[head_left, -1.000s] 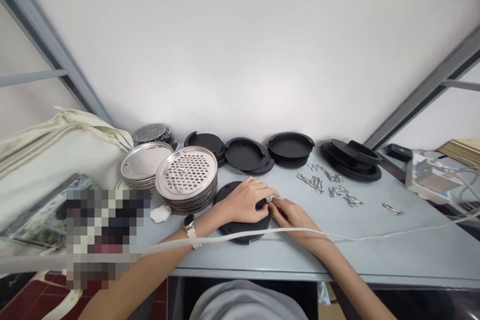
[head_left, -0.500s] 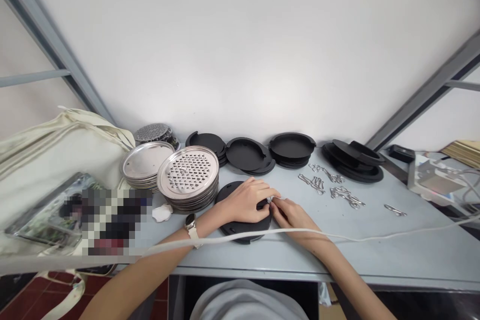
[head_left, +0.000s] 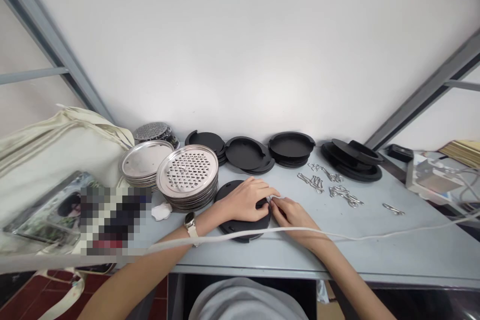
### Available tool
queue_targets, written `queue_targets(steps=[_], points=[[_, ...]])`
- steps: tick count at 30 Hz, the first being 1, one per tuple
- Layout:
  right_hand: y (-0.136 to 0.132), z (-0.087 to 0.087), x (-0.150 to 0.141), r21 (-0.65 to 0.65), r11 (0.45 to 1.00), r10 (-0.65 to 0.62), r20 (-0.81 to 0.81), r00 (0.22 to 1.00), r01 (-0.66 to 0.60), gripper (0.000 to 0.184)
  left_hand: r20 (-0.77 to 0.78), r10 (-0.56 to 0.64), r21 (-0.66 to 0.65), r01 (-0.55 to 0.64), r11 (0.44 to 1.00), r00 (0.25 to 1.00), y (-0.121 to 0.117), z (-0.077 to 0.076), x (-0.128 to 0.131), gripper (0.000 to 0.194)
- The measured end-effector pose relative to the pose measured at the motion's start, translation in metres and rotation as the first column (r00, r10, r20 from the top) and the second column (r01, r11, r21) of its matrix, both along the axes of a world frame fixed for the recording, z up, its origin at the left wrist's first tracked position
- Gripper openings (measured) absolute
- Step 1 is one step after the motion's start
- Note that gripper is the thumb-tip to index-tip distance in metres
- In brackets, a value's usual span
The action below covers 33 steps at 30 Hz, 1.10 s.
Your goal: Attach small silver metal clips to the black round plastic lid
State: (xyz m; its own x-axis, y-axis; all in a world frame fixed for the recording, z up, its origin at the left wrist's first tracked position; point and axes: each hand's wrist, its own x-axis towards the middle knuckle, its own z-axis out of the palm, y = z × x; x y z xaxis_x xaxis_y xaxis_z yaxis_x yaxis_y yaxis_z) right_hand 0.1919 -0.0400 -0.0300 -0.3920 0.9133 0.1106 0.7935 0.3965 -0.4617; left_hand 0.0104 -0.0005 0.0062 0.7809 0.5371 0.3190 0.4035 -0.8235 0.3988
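Disc | left hand atop, right hand at 3 o'clock | both hands' finger-grasp unclear | may skid if pressed unevenly

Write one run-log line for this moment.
left hand: on black disc | right hand: at disc's right edge, grip unclear | nearby: perforated metal discs, wire pieces

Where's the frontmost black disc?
In the head view, the black disc lies below centre on the table, under the left hand, right of the perforated metal plate.
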Motion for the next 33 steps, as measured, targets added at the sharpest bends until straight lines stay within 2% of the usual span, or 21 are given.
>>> queue_targets(steps=[9, 15, 24, 28, 33], points=[[0.001, -0.001, 0.0, -0.002, 1.0, 0.004, 0.025, 1.0, -0.004, 0.032, 0.003, -0.019, 0.011, 0.019, 1.0, 1.0, 0.0, -0.001, -0.001, 0.036], [0.0, -0.003, -0.002, -0.004, 0.999, -0.046, 0.05, 0.998, 0.046, 0.027, -0.007, -0.026, 0.004, 0.026, 1.0, 1.0, 0.0, 0.0, -0.001, 0.035], [0.0, -0.004, -0.001, 0.011, 1.0, -0.025, 0.067, 0.997, 0.024, 0.026, 0.008, -0.024, 0.062, 0.024, 0.998, 1.0, 0.005, -0.008, 0.0, 0.036], [0.0, -0.004, 0.001, 0.008, 1.0, -0.004, 0.055, 0.998, 0.003, 0.026, 0.027, -0.036, 0.027, 0.035, 0.999, 0.999, 0.006, -0.013, 0.001, 0.038], [0.0, -0.003, 0.0, 0.004, 1.0, -0.007, 0.026, 1.0, 0.007, 0.026, 0.028, -0.047, 0.026, 0.046, 0.999, 0.998, 0.003, -0.009, 0.0, 0.035]])
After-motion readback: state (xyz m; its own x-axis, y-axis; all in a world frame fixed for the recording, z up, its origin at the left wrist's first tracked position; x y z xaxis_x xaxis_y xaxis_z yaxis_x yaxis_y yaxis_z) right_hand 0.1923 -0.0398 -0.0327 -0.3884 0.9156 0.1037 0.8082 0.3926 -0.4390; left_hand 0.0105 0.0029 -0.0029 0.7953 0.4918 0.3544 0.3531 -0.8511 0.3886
